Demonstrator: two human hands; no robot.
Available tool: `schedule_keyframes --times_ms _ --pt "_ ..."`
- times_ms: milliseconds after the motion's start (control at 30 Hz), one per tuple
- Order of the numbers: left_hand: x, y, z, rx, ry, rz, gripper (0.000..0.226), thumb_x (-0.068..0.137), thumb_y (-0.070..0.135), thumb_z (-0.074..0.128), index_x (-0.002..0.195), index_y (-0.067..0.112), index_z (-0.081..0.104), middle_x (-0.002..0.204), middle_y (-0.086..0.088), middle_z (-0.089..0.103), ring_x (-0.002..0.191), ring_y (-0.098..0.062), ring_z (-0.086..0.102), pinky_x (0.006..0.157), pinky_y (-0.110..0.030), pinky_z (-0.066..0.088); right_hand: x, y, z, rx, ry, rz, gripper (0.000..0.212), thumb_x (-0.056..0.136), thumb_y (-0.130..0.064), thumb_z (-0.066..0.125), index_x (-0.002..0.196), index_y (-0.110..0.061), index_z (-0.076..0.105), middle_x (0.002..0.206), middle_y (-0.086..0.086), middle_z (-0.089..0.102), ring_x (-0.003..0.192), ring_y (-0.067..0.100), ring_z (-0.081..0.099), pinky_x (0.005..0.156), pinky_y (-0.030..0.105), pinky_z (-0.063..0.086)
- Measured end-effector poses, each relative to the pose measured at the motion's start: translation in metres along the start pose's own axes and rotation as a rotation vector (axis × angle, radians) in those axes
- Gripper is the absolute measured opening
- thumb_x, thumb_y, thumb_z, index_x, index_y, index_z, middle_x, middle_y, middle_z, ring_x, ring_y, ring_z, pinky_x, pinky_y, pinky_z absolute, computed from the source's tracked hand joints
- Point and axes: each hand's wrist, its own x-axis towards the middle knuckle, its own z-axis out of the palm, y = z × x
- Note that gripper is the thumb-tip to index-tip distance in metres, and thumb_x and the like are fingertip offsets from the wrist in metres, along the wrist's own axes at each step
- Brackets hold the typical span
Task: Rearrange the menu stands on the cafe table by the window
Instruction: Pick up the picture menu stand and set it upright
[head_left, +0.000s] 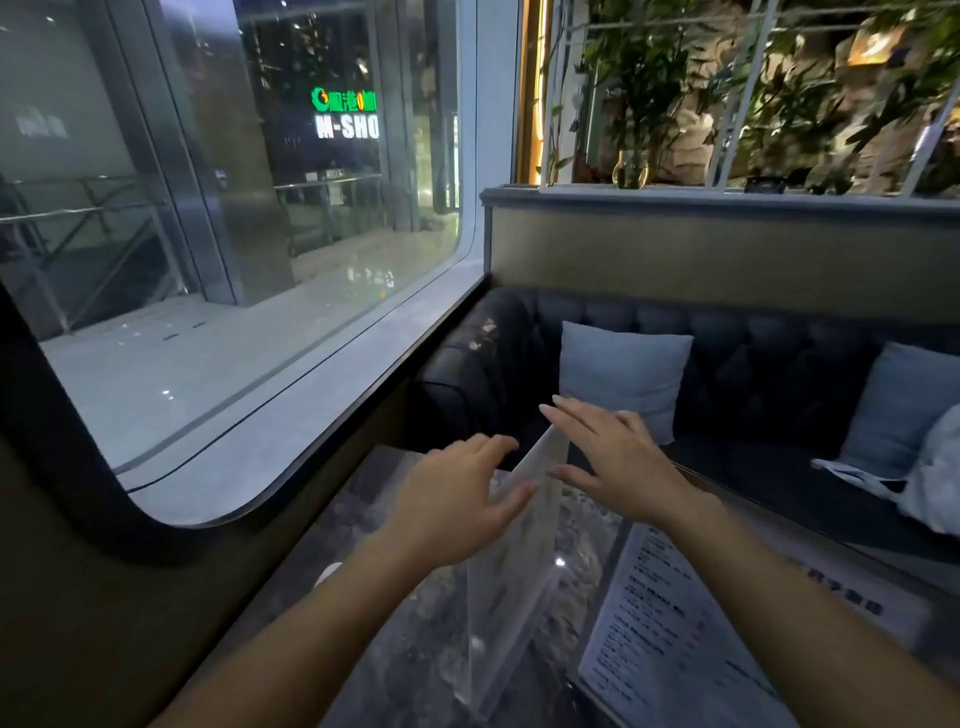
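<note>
Outside window (234, 291): glowing sign (347, 117), "M-SHO" readable, rest cut off. On dark marble table (415, 613): clear menu stand (511, 551) upright, left hand (457, 499) and right hand (618, 457) flat-fingered either side of top edge, grip unclear. Printed menu (670, 639) alongside, text illegible. Navy sofa (753, 353), pale cushions.

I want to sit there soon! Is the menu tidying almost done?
Probably not. Nothing looks finished yet. Both hands, left and right, are spread open either side of the clear menu stand, no firm grip. The printed menu stand beside it is untouched.
</note>
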Motion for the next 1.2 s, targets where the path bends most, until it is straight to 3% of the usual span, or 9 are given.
schedule_keyframes --times_ms 167,300,467,600,733,800,1033,1200 --pt "0.003 -0.001 0.004 -0.082 -0.168 -0.034 0.038 0.089 0.046 0.047 0.121 0.025 0.046 0.104 0.002 0.067 0.088 -0.018 0.062 0.066 -0.033 0.048 0.003 0.001 0.007 0.021 0.03 0.0 0.055 0.089 -0.048 0.043 0.138 -0.026 0.03 0.148 -0.008 0.033 0.133 0.006 0.027 0.099 0.03 0.02" --pt "0.006 -0.004 0.005 -0.004 -0.144 -0.022 0.032 0.09 0.039 0.046 0.117 0.022 0.047 0.091 -0.005 0.067 0.078 -0.025 0.061 0.056 -0.031 0.037 0.009 0.0 0.01 -0.021 0.142 -0.016 0.041 0.092 -0.038 0.044 0.127 -0.018 0.046 0.136 -0.001 0.05 0.124 0.014 0.042 0.092 0.032 0.027" --pt "0.004 -0.006 0.005 0.192 -0.123 0.003 0.021 0.092 0.03 0.041 0.104 0.014 0.048 0.088 -0.008 0.065 0.074 -0.03 0.058 0.054 -0.031 0.028 0.014 -0.004 0.008 -0.025 0.264 -0.085 0.025 0.084 -0.025 0.06 0.103 -0.008 0.062 0.106 0.009 0.069 0.099 0.028 0.061 0.076 0.04 0.043" --pt "0.006 -0.012 0.001 0.3 -0.168 0.014 0.02 0.091 0.028 0.041 0.104 0.012 0.044 0.092 -0.01 0.064 0.077 -0.035 0.058 0.055 -0.034 0.03 0.017 -0.007 0.007 0.033 0.255 -0.112 0.02 0.082 -0.016 0.063 0.094 0.0 0.063 0.095 0.015 0.069 0.089 0.034 0.061 0.072 0.046 0.052" --pt "0.011 -0.021 -0.009 0.32 -0.28 0.004 0.022 0.089 0.027 0.049 0.104 0.014 0.041 0.093 -0.01 0.064 0.078 -0.034 0.059 0.059 -0.039 0.041 0.018 -0.008 0.01 0.065 0.27 -0.117 0.016 0.082 -0.011 0.062 0.092 0.001 0.062 0.091 0.017 0.068 0.088 0.034 0.058 0.075 0.04 0.05" --pt "0.013 -0.026 -0.012 0.366 -0.295 0.006 0.02 0.088 0.025 0.052 0.102 0.015 0.041 0.091 -0.009 0.064 0.078 -0.033 0.059 0.057 -0.037 0.038 0.019 -0.009 0.01 0.078 0.272 -0.109 0.014 0.083 -0.011 0.062 0.091 0.001 0.062 0.09 0.016 0.068 0.089 0.035 0.057 0.073 0.04 0.05" --pt "0.022 -0.045 -0.017 0.467 -0.182 0.068 0.02 0.081 0.016 0.058 0.096 0.016 0.045 0.087 -0.006 0.061 0.074 -0.026 0.052 0.055 -0.034 0.031 0.021 -0.009 0.009 0.067 0.282 -0.095 0.008 0.08 -0.005 0.062 0.085 0.001 0.062 0.082 0.018 0.067 0.078 0.036 0.059 0.068 0.044 0.049" --pt "0.031 -0.065 -0.012 0.472 -0.057 0.169 0.015 0.081 0.014 0.059 0.094 0.016 0.051 0.082 -0.006 0.065 0.082 -0.028 0.054 0.051 -0.031 0.014 0.019 -0.011 0.008 0.051 0.328 -0.103 0.005 0.078 0.0 0.06 0.081 0.001 0.064 0.073 0.018 0.067 0.066 0.034 0.06 0.059 0.042 0.052"
